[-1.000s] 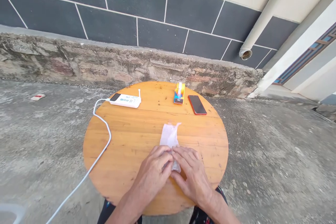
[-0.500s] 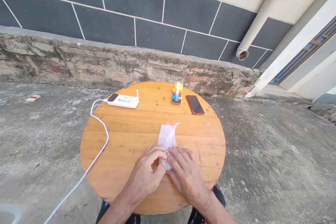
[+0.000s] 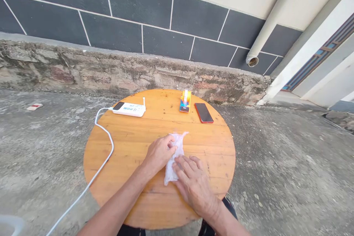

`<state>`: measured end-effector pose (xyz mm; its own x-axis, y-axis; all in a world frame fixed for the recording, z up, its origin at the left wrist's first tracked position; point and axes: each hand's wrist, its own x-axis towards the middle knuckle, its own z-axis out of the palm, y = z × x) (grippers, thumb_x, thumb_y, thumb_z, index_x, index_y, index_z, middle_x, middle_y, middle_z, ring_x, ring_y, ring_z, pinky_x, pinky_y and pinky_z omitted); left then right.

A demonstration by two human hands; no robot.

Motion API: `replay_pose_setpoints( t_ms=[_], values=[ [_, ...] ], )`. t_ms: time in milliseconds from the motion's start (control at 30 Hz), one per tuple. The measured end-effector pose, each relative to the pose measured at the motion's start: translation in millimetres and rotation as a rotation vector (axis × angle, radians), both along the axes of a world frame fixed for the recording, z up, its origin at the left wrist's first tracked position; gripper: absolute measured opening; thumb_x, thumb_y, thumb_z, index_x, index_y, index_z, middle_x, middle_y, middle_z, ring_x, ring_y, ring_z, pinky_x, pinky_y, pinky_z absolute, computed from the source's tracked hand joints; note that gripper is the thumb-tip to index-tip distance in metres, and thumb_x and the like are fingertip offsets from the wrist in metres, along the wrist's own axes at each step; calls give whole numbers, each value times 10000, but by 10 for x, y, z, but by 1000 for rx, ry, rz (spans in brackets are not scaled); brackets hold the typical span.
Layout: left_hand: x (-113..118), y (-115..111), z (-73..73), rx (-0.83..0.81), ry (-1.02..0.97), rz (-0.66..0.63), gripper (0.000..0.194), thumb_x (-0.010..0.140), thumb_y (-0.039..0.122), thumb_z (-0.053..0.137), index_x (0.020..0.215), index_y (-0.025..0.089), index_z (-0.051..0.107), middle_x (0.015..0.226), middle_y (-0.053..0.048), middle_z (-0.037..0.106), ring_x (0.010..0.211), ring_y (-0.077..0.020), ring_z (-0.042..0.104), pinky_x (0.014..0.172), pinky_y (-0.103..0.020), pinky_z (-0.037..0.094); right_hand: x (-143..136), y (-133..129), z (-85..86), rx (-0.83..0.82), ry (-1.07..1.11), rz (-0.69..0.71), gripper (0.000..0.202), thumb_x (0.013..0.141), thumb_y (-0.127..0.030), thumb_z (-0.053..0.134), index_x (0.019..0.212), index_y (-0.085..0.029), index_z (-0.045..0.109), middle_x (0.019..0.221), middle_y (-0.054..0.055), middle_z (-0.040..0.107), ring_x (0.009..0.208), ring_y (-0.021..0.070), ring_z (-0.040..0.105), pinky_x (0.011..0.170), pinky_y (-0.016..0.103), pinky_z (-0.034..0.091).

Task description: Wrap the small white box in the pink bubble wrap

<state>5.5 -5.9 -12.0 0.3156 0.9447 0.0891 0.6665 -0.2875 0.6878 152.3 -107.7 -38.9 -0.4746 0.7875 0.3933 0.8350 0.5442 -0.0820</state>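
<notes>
A thin pinkish-white translucent sheet (image 3: 170, 175), creased and resembling plastic film, lies lengthwise on the round wooden table (image 3: 118, 180). My left hand (image 3: 159, 153) is at the sheet's upper part, with thumb and curled fingers closed on it from the left side. Lower down, my right hand (image 3: 193, 180) rests on the sheet's right edge, its fingers stretched out and pressing down. Whether something is wrapped inside the sheet, I cannot tell.
A yellow and blue tape dispenser (image 3: 185, 101) and a red-edged phone (image 3: 204, 113) are at the table's far side. At the far left lies a white power strip (image 3: 129, 109), its cable (image 3: 112, 143) running off the table. Behind stands a stone-based wall (image 3: 124, 70).
My left hand has moved up along the sheet, away from my right hand. The sheet's lower end is now uncovered and looks more creased. My right hand has hardly moved.
</notes>
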Motion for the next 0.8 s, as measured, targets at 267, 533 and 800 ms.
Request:
replay_pose_setpoints(
  t_ms=[267,533,800],
  values=[
    [-40,-7,-46,22,149,-35,365,747,147,466,1072,284,561,727,32,641,667,-160,578,562,-243,321,0,-10,2,-2,-26,-12,358,884,-192,563,1232,-152,490,1303,124,516,1212,272,430,1017,508,309],
    [-69,0,-69,70,120,-108,379,787,136,427,1120,287,527,796,26,641,721,-159,581,605,-247,345,0,1,66,44,-104,-4,324,881,-174,554,1202,-152,509,1259,118,540,1198,263,450,1036,472,319],
    [66,84,-39,62,98,-7,262,785,266,547,1047,276,557,849,31,659,750,-159,601,606,-241,361,-14,14,85,37,-147,-4,332,867,-148,549,1196,-151,507,1242,125,542,1184,269,460,1034,479,328]
  ],
)
